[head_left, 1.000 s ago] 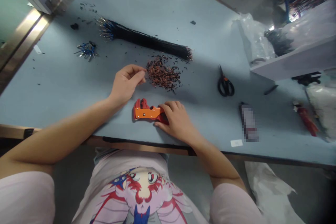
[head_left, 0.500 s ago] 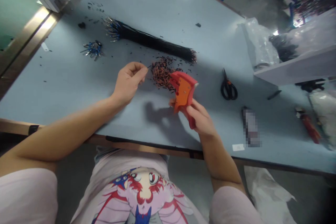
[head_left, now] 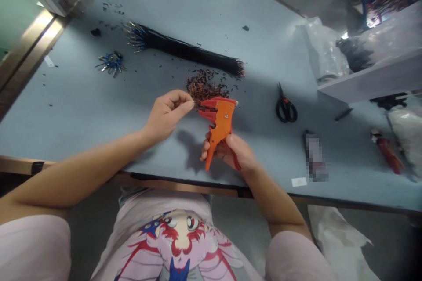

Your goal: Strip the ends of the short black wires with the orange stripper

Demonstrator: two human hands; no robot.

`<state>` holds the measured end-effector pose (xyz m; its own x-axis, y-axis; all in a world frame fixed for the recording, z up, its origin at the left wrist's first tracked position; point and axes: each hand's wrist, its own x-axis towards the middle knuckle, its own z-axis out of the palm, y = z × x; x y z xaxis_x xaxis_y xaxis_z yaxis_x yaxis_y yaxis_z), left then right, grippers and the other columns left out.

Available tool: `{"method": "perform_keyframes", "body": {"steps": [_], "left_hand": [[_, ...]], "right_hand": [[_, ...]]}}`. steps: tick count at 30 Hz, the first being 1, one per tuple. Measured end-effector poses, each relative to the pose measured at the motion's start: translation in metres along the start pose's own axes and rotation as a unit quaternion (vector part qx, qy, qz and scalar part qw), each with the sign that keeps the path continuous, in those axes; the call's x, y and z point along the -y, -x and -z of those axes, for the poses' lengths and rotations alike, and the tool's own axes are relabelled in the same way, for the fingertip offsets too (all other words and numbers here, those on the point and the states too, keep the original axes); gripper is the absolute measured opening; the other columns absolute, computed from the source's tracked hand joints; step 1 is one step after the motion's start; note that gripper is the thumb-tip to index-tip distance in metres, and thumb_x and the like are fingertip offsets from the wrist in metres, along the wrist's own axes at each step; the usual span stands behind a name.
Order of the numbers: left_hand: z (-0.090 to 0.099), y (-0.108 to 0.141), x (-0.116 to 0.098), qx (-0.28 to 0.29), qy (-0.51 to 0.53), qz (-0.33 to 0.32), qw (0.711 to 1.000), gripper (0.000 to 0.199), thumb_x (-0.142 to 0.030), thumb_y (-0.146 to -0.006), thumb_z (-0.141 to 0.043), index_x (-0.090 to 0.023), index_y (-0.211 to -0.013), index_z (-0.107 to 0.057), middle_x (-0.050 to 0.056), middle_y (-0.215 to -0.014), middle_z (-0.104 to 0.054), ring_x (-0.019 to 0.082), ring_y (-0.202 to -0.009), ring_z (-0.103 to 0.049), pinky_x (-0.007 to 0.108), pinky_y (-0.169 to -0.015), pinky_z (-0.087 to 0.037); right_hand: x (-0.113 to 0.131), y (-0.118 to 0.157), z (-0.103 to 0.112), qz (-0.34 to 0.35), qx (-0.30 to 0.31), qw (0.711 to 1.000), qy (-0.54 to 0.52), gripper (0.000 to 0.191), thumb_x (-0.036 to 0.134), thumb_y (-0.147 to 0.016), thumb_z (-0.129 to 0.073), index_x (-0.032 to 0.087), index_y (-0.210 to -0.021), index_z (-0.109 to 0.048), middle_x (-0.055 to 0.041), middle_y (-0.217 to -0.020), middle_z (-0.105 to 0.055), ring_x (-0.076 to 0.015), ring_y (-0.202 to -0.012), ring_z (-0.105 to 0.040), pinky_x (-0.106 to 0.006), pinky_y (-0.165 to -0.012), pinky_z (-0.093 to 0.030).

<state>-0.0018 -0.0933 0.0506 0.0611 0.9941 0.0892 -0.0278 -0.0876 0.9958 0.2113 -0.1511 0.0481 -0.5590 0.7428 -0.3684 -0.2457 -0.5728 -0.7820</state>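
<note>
My right hand [head_left: 235, 151] is wrapped round the handles of a red and orange wire stripper [head_left: 222, 118], whose jaws point left. Just left of the jaws, my left hand [head_left: 169, 112] is closed in a pinch; whatever lies between its fingertips is too small to make out. Behind the tool lies a pile of small brown and black pieces [head_left: 201, 85]. A long bundle of black wires [head_left: 187, 50] stretches across the table beyond the pile. Left of the bundle sits a small heap of blue and silver pieces [head_left: 112, 63].
Black scissors [head_left: 286, 109], a blurred-out object [head_left: 315, 156] and a white label [head_left: 299, 182] lie to the right. Farther right are a red-handled tool [head_left: 388, 153] and a shelf [head_left: 369, 77] with plastic bags. Black scraps dot the table [head_left: 82, 109] on the left.
My right hand has turned the wire stripper and moved it left, its jaws now close to my left fingertips. My left hand has shifted slightly right and toward the body, still pinched.
</note>
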Motion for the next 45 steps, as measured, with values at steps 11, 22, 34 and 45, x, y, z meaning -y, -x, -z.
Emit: {"method": "perform_keyframes", "body": {"steps": [11,22,34,45], "left_hand": [[-0.003,0.006,0.004,0.053,0.021,0.012,0.998,0.011,-0.028,-0.078,-0.062,-0.018,-0.075,-0.062,-0.001,-0.069,-0.059,0.01,-0.063,-0.051,0.024,-0.062,-0.043],[-0.001,0.012,0.005,0.035,-0.197,-0.138,0.97,0.009,-0.021,-0.084,-0.054,-0.017,-0.079,-0.06,-0.004,-0.064,-0.055,0.006,-0.054,-0.043,0.02,-0.054,-0.036],[0.0,0.012,0.005,0.019,-0.269,-0.219,0.938,0.009,-0.019,-0.084,-0.054,-0.017,-0.077,-0.06,-0.005,-0.055,-0.047,0.008,-0.052,-0.043,0.021,-0.056,-0.036],[0.0,0.011,0.004,0.016,-0.299,-0.276,0.913,0.013,-0.017,-0.085,-0.053,-0.018,-0.074,-0.059,-0.004,-0.06,-0.055,0.009,-0.057,-0.047,0.022,-0.057,-0.037]], "right_hand": [[-0.002,0.0,0.004,-0.016,0.061,0.997,-0.044,0.045,0.055,-0.085,-0.058,0.017,-0.108,-0.058,-0.0068,-0.089,-0.064,-0.024,-0.079,-0.068,-0.05,-0.078,-0.055],[-0.003,0.001,0.002,-0.01,0.048,0.998,-0.043,0.041,0.048,-0.085,-0.063,0.014,-0.107,-0.059,-0.0075,-0.09,-0.064,-0.0215,-0.077,-0.065,-0.043,-0.071,-0.057],[-0.004,0.001,0.002,0.007,0.047,0.998,-0.048,0.036,0.046,-0.088,-0.06,0.012,-0.102,-0.058,-0.0054,-0.08,-0.063,-0.0176,-0.066,-0.064,-0.041,-0.065,-0.058],[-0.005,0.0,0.0,0.001,0.047,0.997,-0.055,0.035,0.047,-0.087,-0.062,0.014,-0.096,-0.057,-0.001,-0.071,-0.059,-0.0138,-0.056,-0.058,-0.034,-0.055,-0.056]]}}
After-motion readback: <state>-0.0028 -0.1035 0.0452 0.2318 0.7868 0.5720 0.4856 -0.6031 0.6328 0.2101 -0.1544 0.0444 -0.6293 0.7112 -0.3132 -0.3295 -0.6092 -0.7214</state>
